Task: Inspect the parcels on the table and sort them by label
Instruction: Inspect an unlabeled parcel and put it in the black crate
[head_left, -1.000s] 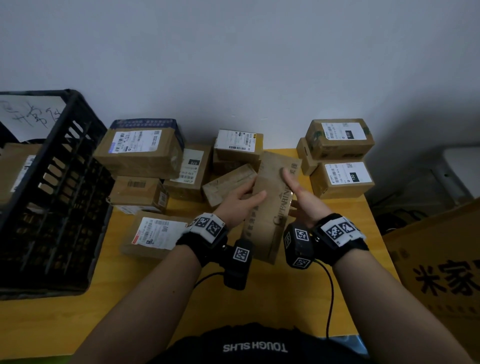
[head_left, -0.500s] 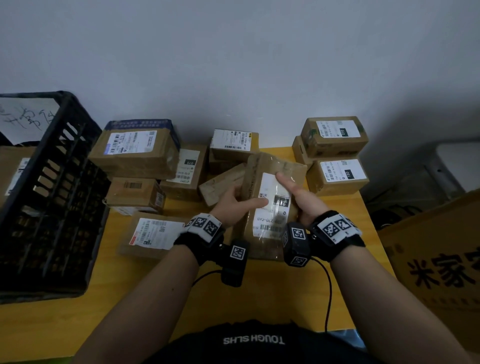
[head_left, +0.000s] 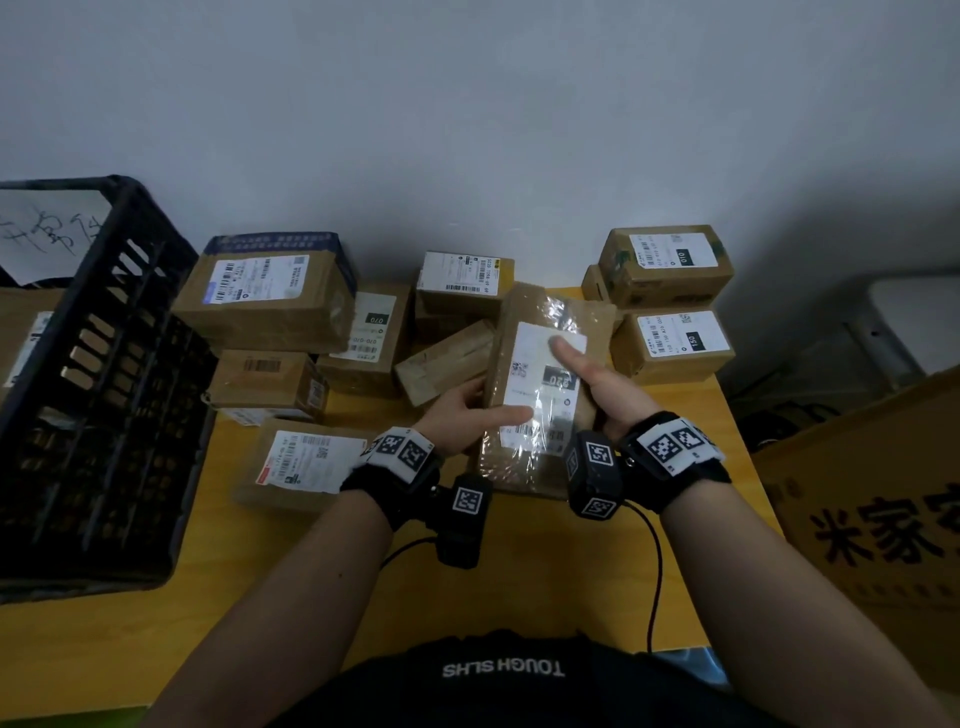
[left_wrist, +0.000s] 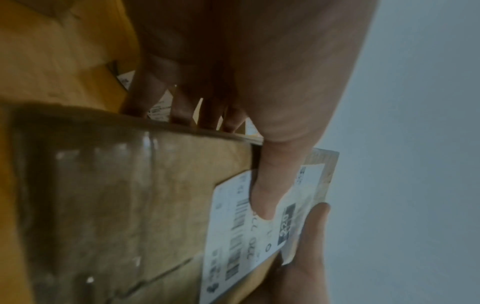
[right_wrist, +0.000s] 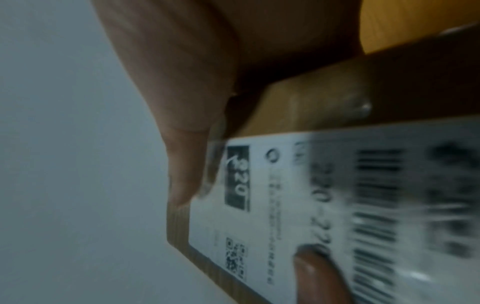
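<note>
I hold a brown cardboard parcel (head_left: 524, 358) wrapped in clear tape above the middle of the yellow table (head_left: 519, 571). Its white label faces me and reads 220. My left hand (head_left: 470, 410) grips its left edge, thumb across the lower label and fingers underneath. My right hand (head_left: 597, 387) grips the right edge, thumb lying on the label. In the left wrist view the parcel (left_wrist: 130, 205) fills the lower frame under my left hand (left_wrist: 259, 144). The right wrist view shows the label (right_wrist: 285, 195) close up, blurred, beside my right hand (right_wrist: 187, 154).
A black plastic crate (head_left: 93, 395) stands on the left. Several labelled boxes crowd the back: a large one (head_left: 265, 296), a 070 box (head_left: 369, 332), a 010 box (head_left: 665, 265) stacked on a 150 box (head_left: 675, 343). One flat parcel (head_left: 306, 462) lies front-left. A yellow carton (head_left: 872, 509) stands right.
Both hands have turned the parcel over from its printed side to its label side. It now sits a little higher, with the label fully toward me.
</note>
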